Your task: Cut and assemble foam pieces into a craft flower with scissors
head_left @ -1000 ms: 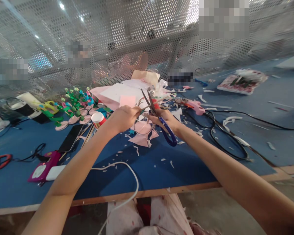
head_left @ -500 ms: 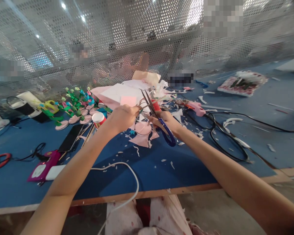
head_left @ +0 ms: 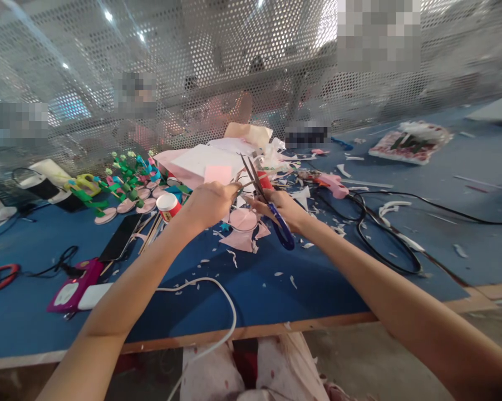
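My right hand [head_left: 286,209] is closed around a pair of scissors [head_left: 281,225] with dark blue handles. Their blades point up and away, slightly apart. My left hand [head_left: 211,203] pinches a thin light stick [head_left: 251,182], which runs across towards the scissor blades. Whether the blades touch it I cannot tell. Below and between the hands lies a round pink disc [head_left: 242,219] on the blue table, with pink paper scraps [head_left: 239,240] beside it. Just past my left hand is a small pink paper square [head_left: 217,174] on stacked white sheets [head_left: 203,161].
Paper flowers on pink discs [head_left: 126,206] stand at the left, near a phone [head_left: 121,236], a red-and-white glue pot [head_left: 168,207] and a magenta device [head_left: 75,287] with a white cable. A pink glue gun [head_left: 332,184] trails black cord at right. Perforated metal screen [head_left: 217,61] closes the back.
Both hands keep nearly the same place and grip. The view has shifted very slightly; the scissors and the stick show little movement.
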A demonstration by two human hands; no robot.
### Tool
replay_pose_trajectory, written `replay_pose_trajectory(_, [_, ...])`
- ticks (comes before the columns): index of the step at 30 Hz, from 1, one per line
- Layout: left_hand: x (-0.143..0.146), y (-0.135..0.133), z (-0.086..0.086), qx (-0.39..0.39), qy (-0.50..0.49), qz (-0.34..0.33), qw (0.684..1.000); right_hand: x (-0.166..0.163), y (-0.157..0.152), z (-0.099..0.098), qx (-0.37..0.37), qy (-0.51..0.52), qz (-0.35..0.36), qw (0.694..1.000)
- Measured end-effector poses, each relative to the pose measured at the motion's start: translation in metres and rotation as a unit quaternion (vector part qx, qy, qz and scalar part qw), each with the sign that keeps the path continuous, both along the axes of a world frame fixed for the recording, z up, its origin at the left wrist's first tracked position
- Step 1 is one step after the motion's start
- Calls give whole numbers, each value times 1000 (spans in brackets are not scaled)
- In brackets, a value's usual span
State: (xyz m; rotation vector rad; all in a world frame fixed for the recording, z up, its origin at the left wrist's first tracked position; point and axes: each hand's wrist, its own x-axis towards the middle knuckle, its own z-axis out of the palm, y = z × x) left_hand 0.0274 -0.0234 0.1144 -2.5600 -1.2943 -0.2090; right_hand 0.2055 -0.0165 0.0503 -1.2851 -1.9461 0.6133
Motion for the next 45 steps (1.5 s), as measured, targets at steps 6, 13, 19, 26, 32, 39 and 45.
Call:
replay_pose_trajectory(6, [-3, 1, 2, 42, 8, 21, 999, -1, -2, -2, -1, 11, 6, 1000])
replay_pose_trajectory(13, [-2, 0, -2, 72, 11, 6, 997, -1, 0, 0, -7, 11, -3, 1000])
replay_pose_trajectory(19, [0, -2, -1, 67, 17, 16, 997, -1, 0, -1, 24, -4, -15, 1000])
replay_pose_trajectory(26, [-1, -1, -2, 90, 15, 22, 996, -4, -3, 5, -15, 3, -18, 1000])
replay_pose_trajectory(32, [3, -6, -3, 59, 34, 8, 998, 0, 0, 1, 2, 18, 16, 1000])
replay_pose_trajectory(39, [1, -7, 1, 71, 39, 11, 997, 1, -1, -1, -4, 39, 15, 999])
replay_pose_trajectory(45, [-4, -5, 5, 83, 18, 30, 996, -4, -4, 1, -41, 39, -4, 998])
